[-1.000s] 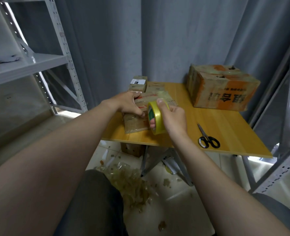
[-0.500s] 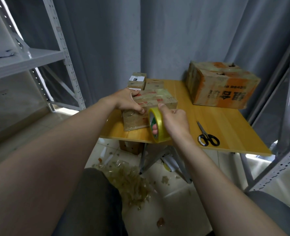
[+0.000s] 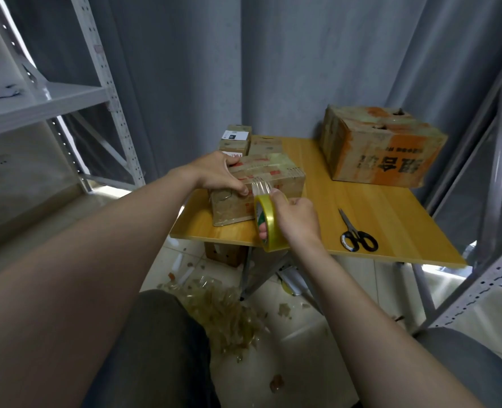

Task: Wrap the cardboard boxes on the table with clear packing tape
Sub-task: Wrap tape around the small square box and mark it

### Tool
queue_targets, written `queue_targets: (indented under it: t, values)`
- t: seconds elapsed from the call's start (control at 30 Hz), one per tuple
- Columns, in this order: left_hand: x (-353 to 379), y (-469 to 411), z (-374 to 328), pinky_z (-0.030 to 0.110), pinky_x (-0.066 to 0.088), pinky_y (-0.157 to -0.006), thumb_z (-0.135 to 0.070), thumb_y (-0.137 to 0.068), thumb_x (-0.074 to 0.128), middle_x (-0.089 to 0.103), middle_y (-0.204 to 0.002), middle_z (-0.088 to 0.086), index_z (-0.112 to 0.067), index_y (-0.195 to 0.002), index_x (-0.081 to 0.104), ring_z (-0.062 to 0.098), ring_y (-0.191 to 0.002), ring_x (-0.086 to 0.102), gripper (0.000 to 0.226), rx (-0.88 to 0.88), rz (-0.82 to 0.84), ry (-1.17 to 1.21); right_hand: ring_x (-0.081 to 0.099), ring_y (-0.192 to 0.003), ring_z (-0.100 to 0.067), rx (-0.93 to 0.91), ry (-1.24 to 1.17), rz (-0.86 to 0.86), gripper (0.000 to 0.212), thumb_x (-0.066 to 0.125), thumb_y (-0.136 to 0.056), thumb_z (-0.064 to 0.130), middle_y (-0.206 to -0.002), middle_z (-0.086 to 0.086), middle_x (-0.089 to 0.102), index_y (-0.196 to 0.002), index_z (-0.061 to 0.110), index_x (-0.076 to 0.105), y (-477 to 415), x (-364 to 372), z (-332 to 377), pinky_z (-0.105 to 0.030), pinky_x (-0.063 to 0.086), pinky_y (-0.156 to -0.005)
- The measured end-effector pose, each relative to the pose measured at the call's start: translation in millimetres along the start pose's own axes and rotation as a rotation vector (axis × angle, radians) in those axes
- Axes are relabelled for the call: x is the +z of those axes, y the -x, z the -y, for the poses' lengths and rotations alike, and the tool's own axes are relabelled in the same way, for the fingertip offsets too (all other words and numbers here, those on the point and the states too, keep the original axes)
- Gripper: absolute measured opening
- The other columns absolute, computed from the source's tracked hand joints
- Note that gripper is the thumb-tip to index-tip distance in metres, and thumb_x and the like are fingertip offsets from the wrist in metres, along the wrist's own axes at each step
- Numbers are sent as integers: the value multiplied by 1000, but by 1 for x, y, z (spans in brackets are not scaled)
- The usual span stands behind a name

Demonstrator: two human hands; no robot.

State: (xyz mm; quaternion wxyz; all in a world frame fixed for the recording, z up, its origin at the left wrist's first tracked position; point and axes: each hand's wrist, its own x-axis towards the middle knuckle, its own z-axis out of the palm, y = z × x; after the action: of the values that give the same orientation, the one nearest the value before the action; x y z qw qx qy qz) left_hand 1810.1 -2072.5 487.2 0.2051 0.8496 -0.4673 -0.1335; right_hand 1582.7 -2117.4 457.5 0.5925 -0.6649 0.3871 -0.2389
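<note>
Table (image 3: 391,207): yellow wooden top, bearing all the boxes and the scissors.
Big box (image 3: 382,148): far right corner of the table, worn cardboard with orange patches and dark printed characters that sit upside down to the camera; I cannot read them.
Middle box (image 3: 261,189): near the table's front left edge, glossy with tape already on it, red marks along its top edge too small to read.
Small boxes (image 3: 236,139): just behind the middle box, one with a white label whose print is too small to read.
Left hand (image 3: 219,173): laid over the middle box's top left corner, thumb pressing the front face beside the tape end.
Right hand (image 3: 295,219): closed around the tape roll, fingers through its core.
Tape roll (image 3: 269,225): yellowish, green and white inner label unreadable, held just before the box; a clear strip runs from it up to the box's front top edge.
Scissors (image 3: 355,234): black handles, blades together, lying right of the right hand.
</note>
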Motion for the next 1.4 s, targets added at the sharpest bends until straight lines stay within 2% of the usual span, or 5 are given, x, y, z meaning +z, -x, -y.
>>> queue_targets:
  t: [0.37, 0.6, 0.87, 1.03, 1.4]
  values:
    - [-22, 15, -17, 35, 58, -83, -62, -68, 86, 70, -116, -6, -33, -120, 72, 16, -104, 65, 61, -68, 128, 140, 76, -66, -33, -108, -56, 93, 43, 57, -104, 44, -73, -18, 76, -104, 3, 70, 21, -27, 27, -45, 65, -73]
    - [-33, 16, -10, 47, 63, -77, -81, -38, 88, 79, -90, 11, -11, -107, 74, 31, -83, 78, 99, -119, 232, 359, 72, -64, -27, -307, -117, 171, 20, 60, -103, 21, -80, -16, 77, -97, 7, 73, 20, -26, 60, -37, 61, -66]
    - [-36, 7, -23, 30, 56, -84, -45, -83, 83, 76, -103, -9, -29, -102, 82, 13, -102, 69, 25, 89, -95, 25, 73, -59, -13, -341, -93, 1, 38, 63, -100, 43, -66, -3, 75, -84, 12, 75, -27, -14, 69, -30, 60, -66]
    - [-28, 16, -43, 35, 53, -101, -57, -72, 88, 70, -120, -10, -35, -121, 62, 13, -113, 65, 60, 113, 294, -60, 62, -44, -7, -344, -48, -28, 55, 62, -101, 40, -49, 0, 66, -52, 14, 62, -48, 3, 85, -21, 53, -53]
    - [2, 18, -30, 27, 39, -61, -56, -61, 92, 62, -95, -8, -30, -89, 57, 18, -90, 59, 52, 28, -81, -143, 64, -52, 1, -329, -3, -19, 45, 58, -103, 44, -51, 9, 67, -67, 18, 64, -50, 4, 71, -15, 50, -59]
